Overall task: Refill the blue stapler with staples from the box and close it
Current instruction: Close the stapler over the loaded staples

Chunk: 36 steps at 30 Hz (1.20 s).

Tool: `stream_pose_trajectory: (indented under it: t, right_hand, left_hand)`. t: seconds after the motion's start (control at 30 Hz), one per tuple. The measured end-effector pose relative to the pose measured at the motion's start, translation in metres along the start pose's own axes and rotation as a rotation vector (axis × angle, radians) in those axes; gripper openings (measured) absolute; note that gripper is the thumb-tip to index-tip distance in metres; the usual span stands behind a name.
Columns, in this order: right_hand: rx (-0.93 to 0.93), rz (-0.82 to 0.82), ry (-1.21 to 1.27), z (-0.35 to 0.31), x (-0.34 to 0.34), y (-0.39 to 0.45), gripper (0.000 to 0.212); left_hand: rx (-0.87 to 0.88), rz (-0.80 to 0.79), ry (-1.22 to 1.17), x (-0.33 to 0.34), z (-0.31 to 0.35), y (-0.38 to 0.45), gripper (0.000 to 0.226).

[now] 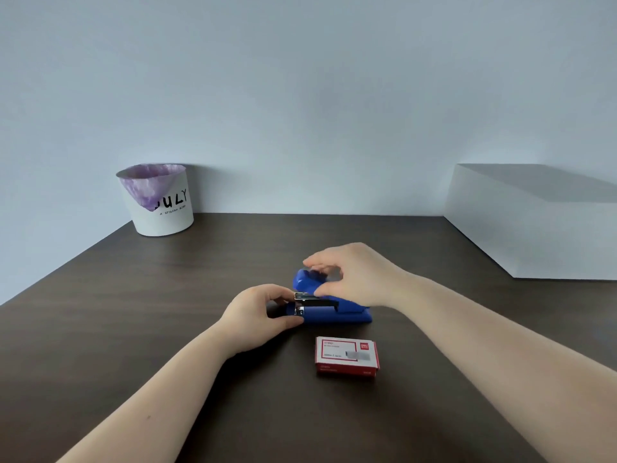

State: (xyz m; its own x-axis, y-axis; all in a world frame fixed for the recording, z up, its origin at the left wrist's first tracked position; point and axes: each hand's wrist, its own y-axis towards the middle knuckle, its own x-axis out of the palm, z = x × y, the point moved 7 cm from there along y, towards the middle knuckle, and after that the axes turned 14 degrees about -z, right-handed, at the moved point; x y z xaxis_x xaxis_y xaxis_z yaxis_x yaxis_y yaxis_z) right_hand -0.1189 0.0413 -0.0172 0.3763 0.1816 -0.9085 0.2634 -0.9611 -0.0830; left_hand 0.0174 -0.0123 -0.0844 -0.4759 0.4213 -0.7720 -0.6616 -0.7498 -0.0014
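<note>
We see a dark wooden table set against a pale wall. At its far left corner stands a white bin lined with a purple bag, and at the far right sits a plain white block; both are well apart from our working spot and nothing lies between us and the task. Nearest to us, a red and white staple box lies flat and closed, just in front of the stapler but not touching it. The stapler rests on the table in the middle, its blue base flat, its blue top lifted up and back so that the metal channel shows. Our left hand pinches the stapler's front end, thumb below and fingers above, near the metal tip. Our right hand reaches over from the right and grips the raised blue top between thumb and fingers, hiding part of it. We cannot tell whether any staples lie in the channel.
</note>
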Motion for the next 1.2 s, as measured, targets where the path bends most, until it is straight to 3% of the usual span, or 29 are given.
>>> stream_pose_trajectory:
  t: [0.2, 0.37, 0.53, 0.67, 0.93, 1.2]
  right_hand:
    - [0.043, -0.051, -0.149, 0.022, 0.019, -0.001, 0.029]
    - [0.1, -0.061, -0.085, 0.045, 0.026, -0.009, 0.035]
    - [0.139, -0.01, -0.08, 0.061, 0.019, -0.011, 0.031]
    - [0.219, 0.097, -0.086, 0.081, 0.008, -0.006, 0.031]
    - [0.294, 0.124, -0.11, 0.123, -0.018, 0.017, 0.035]
    - [0.503, 0.372, -0.153, 0.216, -0.052, 0.012, 0.026]
  left_hand:
    - [0.007, -0.018, -0.037, 0.0, 0.0, 0.0, 0.032]
    - [0.017, -0.023, -0.071, -0.001, -0.001, 0.0, 0.033]
    - [-0.028, -0.011, -0.383, -0.017, -0.016, 0.006, 0.035]
    - [-0.171, 0.093, -0.086, -0.024, -0.023, 0.036, 0.013]
    - [-0.19, 0.102, 0.068, -0.006, 0.006, 0.131, 0.025]
    - [-0.078, 0.097, 0.094, 0.034, 0.039, 0.222, 0.028]
